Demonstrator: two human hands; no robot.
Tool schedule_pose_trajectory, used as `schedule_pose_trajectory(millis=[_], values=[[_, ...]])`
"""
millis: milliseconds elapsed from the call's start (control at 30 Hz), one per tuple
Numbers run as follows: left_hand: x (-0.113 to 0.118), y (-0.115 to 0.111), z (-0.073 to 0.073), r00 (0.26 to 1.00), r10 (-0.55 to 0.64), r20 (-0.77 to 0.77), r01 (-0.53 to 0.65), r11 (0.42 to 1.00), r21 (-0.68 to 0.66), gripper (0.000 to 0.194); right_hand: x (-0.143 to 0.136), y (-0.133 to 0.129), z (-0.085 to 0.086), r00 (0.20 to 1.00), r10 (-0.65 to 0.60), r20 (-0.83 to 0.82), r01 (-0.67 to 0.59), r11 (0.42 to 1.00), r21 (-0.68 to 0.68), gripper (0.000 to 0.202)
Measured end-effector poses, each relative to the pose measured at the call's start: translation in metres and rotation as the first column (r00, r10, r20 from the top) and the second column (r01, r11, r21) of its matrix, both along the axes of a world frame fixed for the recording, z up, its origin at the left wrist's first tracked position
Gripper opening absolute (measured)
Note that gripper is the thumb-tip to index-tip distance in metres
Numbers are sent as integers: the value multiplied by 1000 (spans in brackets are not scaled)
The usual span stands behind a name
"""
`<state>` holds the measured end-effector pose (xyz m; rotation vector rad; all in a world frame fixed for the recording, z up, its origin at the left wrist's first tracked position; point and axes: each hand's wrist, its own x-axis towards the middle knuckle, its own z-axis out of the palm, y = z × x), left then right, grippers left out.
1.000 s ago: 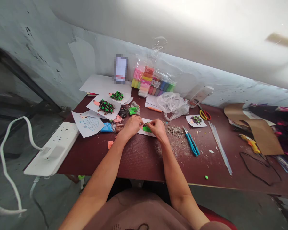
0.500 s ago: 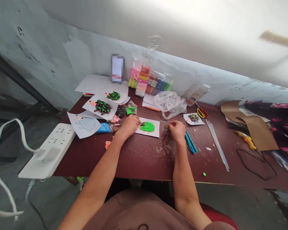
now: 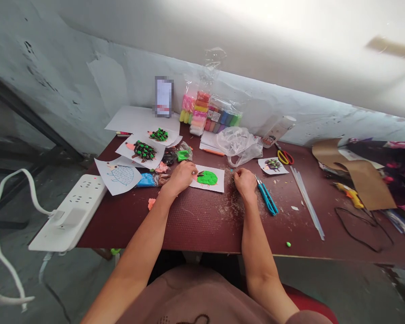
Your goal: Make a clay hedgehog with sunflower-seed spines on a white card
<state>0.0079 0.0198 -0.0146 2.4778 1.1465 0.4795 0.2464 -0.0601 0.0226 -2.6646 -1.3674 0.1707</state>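
Observation:
A small white paper card (image 3: 219,185) carries a hedgehog figure with a bright green clay body (image 3: 208,177), a pink snout and a few dark pieces near its head. My left hand (image 3: 182,175) grips the card's left edge with bent fingers. To the card's right, my right hand (image 3: 245,183) is closed low over the table, fingertips together. Whatever is between those fingers is hidden. Just right of this hand lies a blue utility knife (image 3: 267,198). Fine crumbs are scattered on the tabletop below and around the right hand.
Finished hedgehog pictures (image 3: 141,151) and a blue hedgehog drawing (image 3: 121,174) lie left. Bagged coloured clay (image 3: 200,112) and a plastic bag (image 3: 238,141) stand behind. Scissors (image 3: 285,157), glue sticks (image 3: 307,202) and a glue gun (image 3: 349,193) are right; a power strip (image 3: 67,211) is at left.
My right hand has shifted and turned slightly; the dark bits that showed beside its fingertips are no longer visible. My left hand stays at the card.

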Motion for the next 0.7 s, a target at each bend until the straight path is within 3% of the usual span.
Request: schedule_pose_trajectory(millis=[200,300,400,533,700], values=[[1,-1,0,1000,15,14,-15,1000,5,34,0,-4,2,998,35,53,-43,989,144,30],[1,-1,0,999,26,22,-26,1000,-4,34,-5,-6,5,995,103,16,-105,986,132,27],[1,-1,1,999,27,36,-27,1000,-10,34,-22,-4,7,986,166,-17,-163,978,128,24],[1,0,1,999,13,30,-13,1000,-5,34,-53,5,7,905,407,-125,-391,911,136,20],[1,1,0,1000,5,18,-4,1000,-6,33,-79,13,5,892,439,-112,-435,899,57,19]])
